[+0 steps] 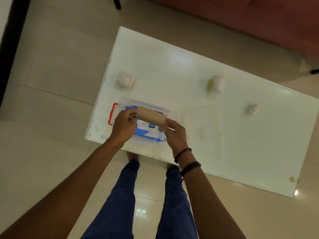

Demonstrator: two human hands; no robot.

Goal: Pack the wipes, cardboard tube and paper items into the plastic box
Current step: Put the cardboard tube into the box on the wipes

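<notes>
A brown cardboard tube is held level between both hands, just above the clear plastic box with a red handle. My left hand grips the tube's left end and my right hand grips its right end. A blue and white pack of wipes lies flat inside the box, under the tube. On the white table lie a folded white paper item, a white roll with a yellow edge and a small white paper wad.
The clear box lid lies flat on the table right of the box. A reddish sofa stands behind the table. My legs in blue trousers stand at the table's near edge on a tiled floor.
</notes>
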